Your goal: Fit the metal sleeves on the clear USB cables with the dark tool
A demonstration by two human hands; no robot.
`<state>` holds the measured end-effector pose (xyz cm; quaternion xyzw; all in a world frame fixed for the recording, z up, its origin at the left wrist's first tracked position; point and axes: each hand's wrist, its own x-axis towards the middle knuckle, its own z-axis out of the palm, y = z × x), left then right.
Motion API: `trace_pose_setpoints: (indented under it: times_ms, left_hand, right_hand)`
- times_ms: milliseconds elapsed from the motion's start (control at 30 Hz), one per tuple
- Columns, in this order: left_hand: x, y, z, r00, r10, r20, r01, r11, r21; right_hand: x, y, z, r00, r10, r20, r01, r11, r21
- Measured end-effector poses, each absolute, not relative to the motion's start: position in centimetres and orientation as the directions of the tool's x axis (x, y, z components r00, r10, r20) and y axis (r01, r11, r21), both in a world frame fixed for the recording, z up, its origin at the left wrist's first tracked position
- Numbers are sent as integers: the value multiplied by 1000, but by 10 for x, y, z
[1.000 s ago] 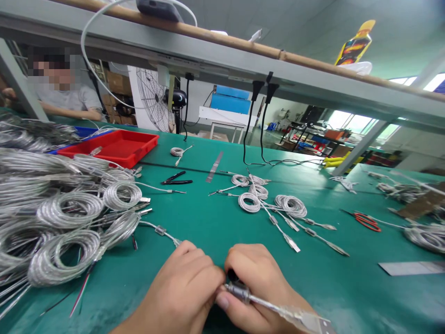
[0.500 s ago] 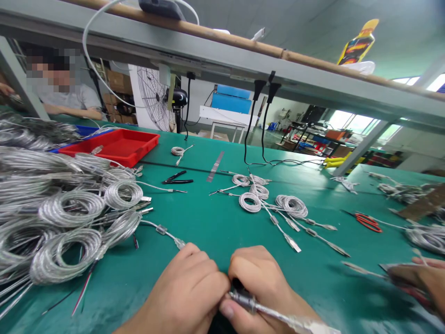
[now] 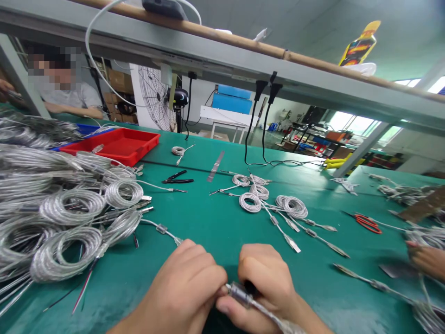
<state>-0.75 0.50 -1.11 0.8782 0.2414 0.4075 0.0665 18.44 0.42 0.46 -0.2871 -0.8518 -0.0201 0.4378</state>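
Observation:
At the near edge of the table, my left hand (image 3: 186, 287) is closed, pinching a clear-jacketed cable beside its cylindrical ferrite core (image 3: 239, 294). My right hand (image 3: 267, 283) is curled around the same cable, with its thumb under the core. A dark object or gap shows inside the right fist; I cannot make out which. From the core the cable runs down to the right, out of the picture. Just beyond my left knuckles, another cable with a small core (image 3: 162, 228) reaches out of the pile of coiled cables (image 3: 73, 208).
A red tray (image 3: 121, 146) stands behind the pile. Black-handled cutters (image 3: 178, 180), a steel ruler (image 3: 216, 166), coiled USB cables (image 3: 250, 202) and red-handled scissors (image 3: 368, 223) lie on the green table. Another person's hand (image 3: 426, 260) is at the right edge. A shelf beam (image 3: 222, 51) crosses above.
My right hand has shifted slightly right, and more of the core shows between my hands. The other person's hand at right has moved away, with a cable now lying there.

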Motion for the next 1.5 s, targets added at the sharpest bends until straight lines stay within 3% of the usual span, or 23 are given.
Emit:
trace_pose_setpoints:
  times_ms: [133, 300, 467, 667, 767, 1067, 1167, 1300, 1500]
  left_hand:
    - [-7, 7, -18, 522, 410, 748, 342, -904, 257]
    - [-8, 8, -21, 513, 411, 754, 337, -904, 264]
    - [-10, 8, -20, 513, 422, 747, 335, -900, 278]
    - [-8, 7, -22, 505, 431, 748, 343, -895, 284]
    - [-9, 5, -23, 506, 442, 741, 357, -889, 287]
    - [-11, 5, -11, 460, 476, 750, 343, -874, 344]
    - [-10, 6, -7, 459, 551, 697, 364, -832, 419]
    - [-9, 6, -7, 459, 701, 547, 326, -705, 630]
    - [-9, 8, -6, 490, 740, 461, 320, -644, 694]
  right_hand:
    - [185, 5, 3, -398, 529, 750, 504, 809, -303]
    - [184, 3, 2, -387, 556, 735, 524, 789, -321]
    - [187, 0, -4, -308, 632, 711, 523, 737, -428]
    - [190, 3, -9, -383, 623, 682, 271, 782, -562]
    - [192, 4, -5, -436, 623, 649, 223, 773, -593]
    - [190, 3, 8, -488, 699, 523, 357, 706, -611]
    - [190, 5, 4, -465, 699, 543, 430, 715, -552]
    - [194, 3, 4, -469, 695, 544, 522, 716, -464]
    - [197, 3, 8, -454, 737, 501, 449, 675, -585]
